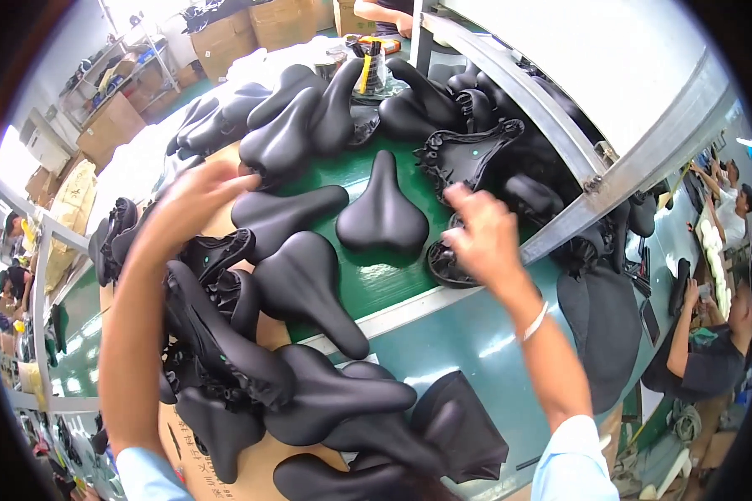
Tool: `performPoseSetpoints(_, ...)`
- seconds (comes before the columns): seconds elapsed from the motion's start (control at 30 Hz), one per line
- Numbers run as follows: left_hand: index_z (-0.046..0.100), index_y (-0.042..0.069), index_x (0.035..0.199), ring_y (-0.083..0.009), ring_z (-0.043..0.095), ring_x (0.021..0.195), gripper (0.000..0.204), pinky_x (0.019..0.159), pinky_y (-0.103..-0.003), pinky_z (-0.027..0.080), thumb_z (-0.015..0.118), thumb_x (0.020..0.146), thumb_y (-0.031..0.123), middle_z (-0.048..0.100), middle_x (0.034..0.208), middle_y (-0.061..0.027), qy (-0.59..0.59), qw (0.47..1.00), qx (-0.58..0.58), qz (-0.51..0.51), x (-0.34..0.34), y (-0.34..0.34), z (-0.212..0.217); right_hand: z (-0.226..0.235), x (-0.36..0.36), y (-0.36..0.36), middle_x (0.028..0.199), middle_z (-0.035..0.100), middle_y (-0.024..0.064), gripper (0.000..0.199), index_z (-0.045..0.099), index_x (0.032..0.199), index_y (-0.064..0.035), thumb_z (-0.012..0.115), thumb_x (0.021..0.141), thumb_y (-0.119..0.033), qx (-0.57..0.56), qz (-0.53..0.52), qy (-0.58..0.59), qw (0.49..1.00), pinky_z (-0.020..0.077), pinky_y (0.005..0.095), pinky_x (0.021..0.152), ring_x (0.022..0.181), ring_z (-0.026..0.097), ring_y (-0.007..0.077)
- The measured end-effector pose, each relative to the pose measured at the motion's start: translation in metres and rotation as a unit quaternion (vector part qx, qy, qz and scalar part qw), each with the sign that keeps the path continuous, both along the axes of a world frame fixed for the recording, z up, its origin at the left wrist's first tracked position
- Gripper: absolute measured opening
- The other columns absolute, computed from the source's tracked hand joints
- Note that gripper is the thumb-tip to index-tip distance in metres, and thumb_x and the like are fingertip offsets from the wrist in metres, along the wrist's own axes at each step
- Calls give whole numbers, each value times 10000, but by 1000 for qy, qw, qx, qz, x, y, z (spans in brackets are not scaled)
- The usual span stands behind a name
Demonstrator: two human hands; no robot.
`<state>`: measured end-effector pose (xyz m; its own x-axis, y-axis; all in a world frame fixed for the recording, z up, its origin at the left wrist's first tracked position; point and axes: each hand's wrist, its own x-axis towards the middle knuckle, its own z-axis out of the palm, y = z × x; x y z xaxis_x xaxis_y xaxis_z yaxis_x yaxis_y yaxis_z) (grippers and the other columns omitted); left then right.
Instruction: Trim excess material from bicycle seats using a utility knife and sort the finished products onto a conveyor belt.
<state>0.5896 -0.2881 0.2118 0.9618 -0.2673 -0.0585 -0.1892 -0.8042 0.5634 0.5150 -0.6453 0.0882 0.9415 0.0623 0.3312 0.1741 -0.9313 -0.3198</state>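
A black bicycle saddle (pixel 382 219) lies top side up on the green work surface (pixel 355 292), between my two hands. My left hand (pixel 211 185) is raised at the left, fingers stretched out and slightly blurred, close to a saddle (pixel 286 134) in the far pile. Over the right side of the surface hovers my right hand (pixel 486 234), thumb and fingers apart, with nothing visible in it. Beneath and beside it are upturned saddles showing gathered cover edges, one (pixel 451 265) partly hidden by the hand. Two more saddles, one (pixel 280 219) above the other (pixel 309 284), lie left of the middle one.
More saddles (pixel 334 392) are heaped at the near left on cardboard (pixel 200 468). A metal frame (pixel 560 217) crosses the right side. A dark flat cover (pixel 597 334) hangs beyond my right forearm. A cup of tools (pixel 374 71) stands at the back. Co-workers (pixel 710 342) are at right.
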Motion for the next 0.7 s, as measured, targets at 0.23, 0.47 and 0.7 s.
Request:
performPoseSetpoints(0.23,272,158,1426,-356,380,1297,954,998,-521,389,785,665,417,380,1403,-191,-11,993,-58,-104,62,-273,-181,-83,94,-131,970,563,136,206,572,1052,-170,514,857,-142,-269,-265,13,926,431,481,769,952,552,350)
performPoseSetpoints(0.47,502,115,1130,-351,501,1086,532,852,-515,449,692,644,222,534,1088,-129,-155,976,-149,11,66,-304,-217,-42,81,-119,801,568,91,182,600,881,-142,613,715,-69,-206,-48,-183,960,470,400,646,762,584,301)
performPoseSetpoints(0.7,617,96,1141,-292,597,1035,575,888,-441,440,666,630,357,650,1061,-155,-130,968,215,9,24,-139,-17,34,-73,31,1020,599,112,326,557,1076,-137,565,776,-265,34,411,-193,890,454,422,837,970,578,269)
